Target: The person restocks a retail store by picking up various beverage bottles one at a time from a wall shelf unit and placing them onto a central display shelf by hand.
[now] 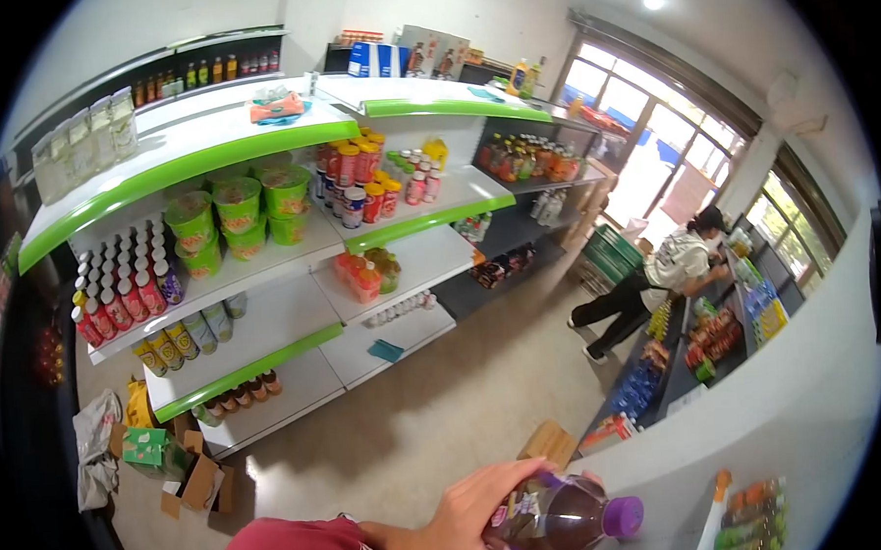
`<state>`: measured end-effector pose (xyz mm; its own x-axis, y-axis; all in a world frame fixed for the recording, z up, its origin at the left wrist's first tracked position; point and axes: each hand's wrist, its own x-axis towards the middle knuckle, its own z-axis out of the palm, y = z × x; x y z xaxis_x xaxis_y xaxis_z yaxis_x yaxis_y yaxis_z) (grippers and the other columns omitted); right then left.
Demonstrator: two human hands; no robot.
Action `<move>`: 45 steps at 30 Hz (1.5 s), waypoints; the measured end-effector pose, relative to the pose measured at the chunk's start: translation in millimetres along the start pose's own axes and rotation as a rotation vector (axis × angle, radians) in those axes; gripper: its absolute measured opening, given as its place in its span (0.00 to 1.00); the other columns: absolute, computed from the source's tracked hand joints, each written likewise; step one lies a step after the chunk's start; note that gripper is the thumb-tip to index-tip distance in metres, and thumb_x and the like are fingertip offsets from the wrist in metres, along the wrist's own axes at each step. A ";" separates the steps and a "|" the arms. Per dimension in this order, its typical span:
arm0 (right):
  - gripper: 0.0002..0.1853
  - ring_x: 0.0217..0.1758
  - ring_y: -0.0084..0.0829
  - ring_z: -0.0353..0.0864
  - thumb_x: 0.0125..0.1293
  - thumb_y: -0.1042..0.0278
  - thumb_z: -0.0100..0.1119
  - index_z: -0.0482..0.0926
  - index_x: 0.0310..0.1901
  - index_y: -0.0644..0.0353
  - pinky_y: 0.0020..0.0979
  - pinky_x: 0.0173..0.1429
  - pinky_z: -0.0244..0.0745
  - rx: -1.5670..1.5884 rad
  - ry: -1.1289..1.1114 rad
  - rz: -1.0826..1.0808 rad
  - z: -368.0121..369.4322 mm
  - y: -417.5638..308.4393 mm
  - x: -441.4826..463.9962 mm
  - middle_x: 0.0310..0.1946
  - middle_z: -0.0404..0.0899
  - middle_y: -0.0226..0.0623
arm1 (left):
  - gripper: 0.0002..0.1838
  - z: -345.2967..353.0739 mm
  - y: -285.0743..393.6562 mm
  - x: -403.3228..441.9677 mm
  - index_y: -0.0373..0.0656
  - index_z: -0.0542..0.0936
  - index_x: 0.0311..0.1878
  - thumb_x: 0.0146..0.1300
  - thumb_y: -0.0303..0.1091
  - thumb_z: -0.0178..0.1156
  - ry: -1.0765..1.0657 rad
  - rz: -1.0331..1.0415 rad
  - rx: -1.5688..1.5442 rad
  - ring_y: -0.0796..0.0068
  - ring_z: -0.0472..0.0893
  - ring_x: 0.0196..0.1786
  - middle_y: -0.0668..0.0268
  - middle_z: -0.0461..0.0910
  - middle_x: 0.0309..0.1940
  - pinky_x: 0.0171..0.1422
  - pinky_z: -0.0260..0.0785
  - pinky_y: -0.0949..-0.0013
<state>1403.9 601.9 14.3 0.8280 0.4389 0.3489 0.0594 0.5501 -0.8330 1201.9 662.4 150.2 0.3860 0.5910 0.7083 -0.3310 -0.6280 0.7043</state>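
Observation:
Low in the head view, my left hand (461,518) is closed round a plastic bottle (544,516) with dark contents and a purple cap (623,517). The bottle lies tilted, nearly on its side, its cap pointing right. Part of its label shows beside my fingers; the lower end is hidden by the hand. A red sleeve (295,549) covers the upper arm. My right hand is out of view.
Shelves with green edging (210,172) hold green tubs (237,203), bottles and cans. An opened cardboard box (204,482) and bags lie at lower left. A person (672,275) stands by the right-hand shelves near a green crate (612,258). A brown box (551,442) sits on the floor.

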 end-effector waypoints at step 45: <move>0.44 0.64 0.47 0.74 0.61 0.35 0.62 0.61 0.71 0.55 0.48 0.67 0.73 0.542 -0.549 0.484 277.8 225.5 554.2 0.63 0.69 0.48 | 0.52 77.8 -481.3 467.7 0.30 0.65 0.71 0.48 0.47 0.79 0.247 -0.037 0.347 0.48 0.81 0.58 0.45 0.78 0.58 0.62 0.73 0.57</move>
<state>1721.3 1166.6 139.1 0.3045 0.9090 0.2846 -0.6108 0.4156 -0.6739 1608.8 1201.7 138.8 0.1606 0.6930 0.7029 0.0043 -0.7126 0.7016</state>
